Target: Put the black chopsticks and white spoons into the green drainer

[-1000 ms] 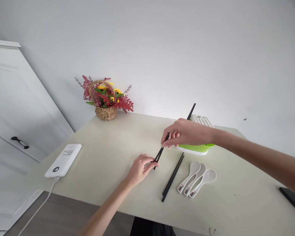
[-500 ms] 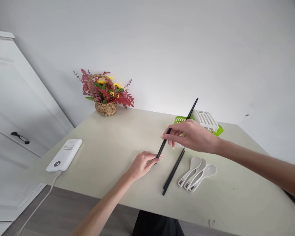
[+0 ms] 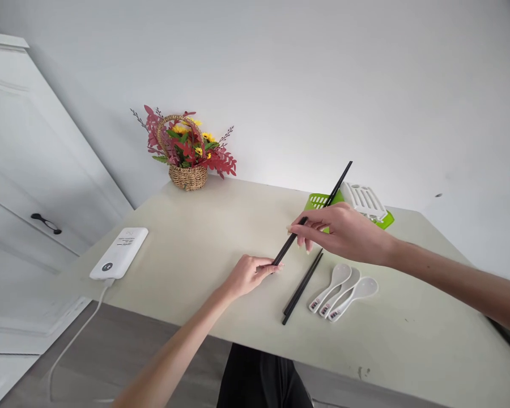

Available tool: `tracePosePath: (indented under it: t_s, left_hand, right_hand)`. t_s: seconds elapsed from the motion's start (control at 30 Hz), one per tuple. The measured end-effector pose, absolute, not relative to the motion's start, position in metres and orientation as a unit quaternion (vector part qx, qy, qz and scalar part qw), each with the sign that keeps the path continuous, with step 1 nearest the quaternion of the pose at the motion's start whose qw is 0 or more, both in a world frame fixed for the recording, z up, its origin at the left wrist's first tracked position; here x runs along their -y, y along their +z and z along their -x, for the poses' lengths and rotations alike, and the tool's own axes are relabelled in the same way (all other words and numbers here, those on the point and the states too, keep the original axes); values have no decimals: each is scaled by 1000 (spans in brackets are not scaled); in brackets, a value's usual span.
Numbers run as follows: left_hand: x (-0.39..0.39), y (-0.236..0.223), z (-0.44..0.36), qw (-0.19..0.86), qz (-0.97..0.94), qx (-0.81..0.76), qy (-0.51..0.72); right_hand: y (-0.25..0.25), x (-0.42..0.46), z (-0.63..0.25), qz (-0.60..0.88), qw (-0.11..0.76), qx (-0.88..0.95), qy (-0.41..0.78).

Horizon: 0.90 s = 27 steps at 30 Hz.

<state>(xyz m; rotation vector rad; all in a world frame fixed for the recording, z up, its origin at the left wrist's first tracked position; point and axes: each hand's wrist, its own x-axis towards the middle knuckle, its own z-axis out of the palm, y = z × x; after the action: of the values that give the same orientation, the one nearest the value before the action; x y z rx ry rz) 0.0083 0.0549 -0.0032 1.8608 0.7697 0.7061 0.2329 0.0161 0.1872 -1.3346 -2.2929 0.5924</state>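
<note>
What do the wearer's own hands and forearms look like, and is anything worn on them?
The left hand and right hand are both ungloved. No sleeve, watch or bracelet shows on the left forearm or right forearm; the latter bears a small dark spot.

Pale surface (image 3: pixel 221 226) occupied by flower basket (image 3: pixel 188 178), white power bank (image 3: pixel 121 254) at left; black chopsticks (image 3: pixel 301 289) laid beside three white spoons (image 3: pixel 340 275); green-and-white rack (image 3: pixel 363 199) set behind

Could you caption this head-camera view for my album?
Left hand and right hand hold black chopsticks near three white spoons on a table.
</note>
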Motion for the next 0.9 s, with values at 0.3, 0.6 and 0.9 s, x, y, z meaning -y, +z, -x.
tracePosePath:
  t_s: [0.3,0.6,0.9]
  left_hand:
    - [-55,4,-11,419,-813,-303,269]
    - [-56,3,-8,412,-816,-294,280]
    - [-56,1,-7,418,-812,-293,283]
  right_hand:
    - [183,-7,-239,497,219,814,205]
    - [194,-8,-237,517,234,795,216]
    - [197,-12,-220,496,227,812,210]
